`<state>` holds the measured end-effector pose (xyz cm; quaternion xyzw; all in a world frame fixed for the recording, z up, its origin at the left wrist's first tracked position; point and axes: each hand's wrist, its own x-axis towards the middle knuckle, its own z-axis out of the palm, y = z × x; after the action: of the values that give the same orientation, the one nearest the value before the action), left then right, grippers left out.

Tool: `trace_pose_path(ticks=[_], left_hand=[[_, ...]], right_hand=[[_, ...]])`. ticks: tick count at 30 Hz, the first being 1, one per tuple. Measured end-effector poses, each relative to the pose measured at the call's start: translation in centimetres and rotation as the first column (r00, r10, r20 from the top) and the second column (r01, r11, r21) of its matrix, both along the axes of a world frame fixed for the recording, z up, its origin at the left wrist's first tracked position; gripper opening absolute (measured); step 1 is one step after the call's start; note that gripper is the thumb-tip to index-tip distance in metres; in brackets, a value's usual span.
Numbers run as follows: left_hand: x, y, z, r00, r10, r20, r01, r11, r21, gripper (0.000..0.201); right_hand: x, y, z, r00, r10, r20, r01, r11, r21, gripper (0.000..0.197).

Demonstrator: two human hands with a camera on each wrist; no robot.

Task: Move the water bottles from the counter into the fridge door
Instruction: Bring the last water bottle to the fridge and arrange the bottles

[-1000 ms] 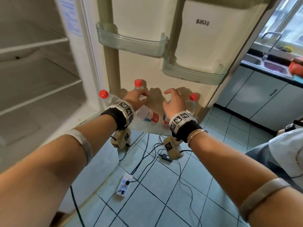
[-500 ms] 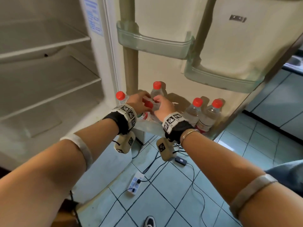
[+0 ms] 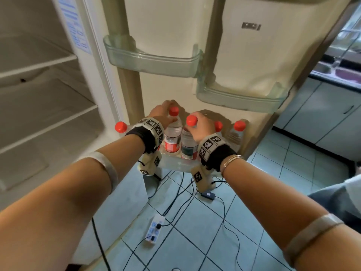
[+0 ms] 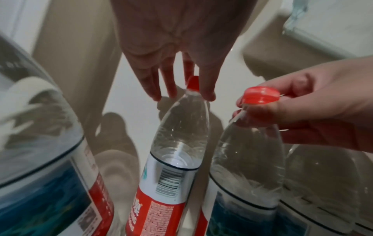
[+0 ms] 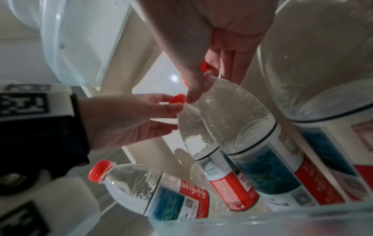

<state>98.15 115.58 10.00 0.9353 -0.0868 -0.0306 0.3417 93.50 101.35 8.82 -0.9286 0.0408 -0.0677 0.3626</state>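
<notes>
Several clear water bottles with red caps stand in the bottom fridge door shelf (image 3: 175,163). My left hand (image 3: 163,114) pinches the neck of one upright bottle (image 3: 172,137), fingers and thumb either side of its cap (image 4: 193,82). Just to the right, my right hand (image 3: 201,127) grips the neck of a second bottle (image 3: 188,146) below its cap (image 4: 260,94); thumb and fingers straddle that neck in the right wrist view (image 5: 212,79). Another bottle (image 3: 120,127) stands at the shelf's left end, two more (image 3: 237,131) at the right.
Two empty clear door bins (image 3: 152,61) (image 3: 238,99) hang above the bottles. Bare fridge shelves (image 3: 45,118) are on the left. A power strip (image 3: 154,229) and cables lie on the tiled floor below. Kitchen cabinets (image 3: 322,118) stand to the right.
The tilted bottle in my left hand now stands upright in the bottom shelf. My right hand has shifted onto the neck of the bottle beside it.
</notes>
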Motion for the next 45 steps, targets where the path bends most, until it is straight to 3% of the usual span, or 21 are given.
trace_pose_path(ticks=[8,13,22,28,34,41,45], left_hand=[[0.6,-0.2,0.1,0.999,-0.038,-0.038,0.038,0.999,-0.007,0.035],[0.0,0.1,0.3,0.993,-0.103,-0.064,0.104,0.995,0.008,0.038],[-1.0,1.2,0.6,0.982,-0.166,-0.090,0.167,0.986,0.005,0.041],[-0.9,3.3,1.2,0.983,-0.154,-0.095,0.146,0.985,-0.086,0.043],[-1.2,8.2,2.5,0.994,-0.106,0.002,0.105,0.989,0.102,0.046],[-2.8,12.4,1.1,0.996,-0.039,-0.078,0.060,0.958,0.280,0.043],[-3.1,12.3,1.0,1.000,-0.004,0.007,0.003,0.973,0.229,0.028]], right_hand=[[0.1,0.2,-0.1,0.994,-0.092,-0.062,0.098,0.990,0.098,0.037],[0.0,0.6,-0.3,0.984,-0.156,-0.088,0.168,0.974,0.151,0.029],[-0.4,1.4,-0.1,0.980,-0.187,-0.072,0.195,0.975,0.111,0.029],[-0.2,2.2,0.3,0.985,-0.162,0.062,0.157,0.985,0.075,0.040],[1.0,3.3,0.6,0.981,-0.185,0.064,0.185,0.983,0.010,0.028],[0.0,4.0,0.6,0.962,-0.218,0.165,0.244,0.957,-0.160,0.024],[-0.1,3.9,0.3,0.952,-0.235,0.196,0.270,0.947,-0.176,0.022]])
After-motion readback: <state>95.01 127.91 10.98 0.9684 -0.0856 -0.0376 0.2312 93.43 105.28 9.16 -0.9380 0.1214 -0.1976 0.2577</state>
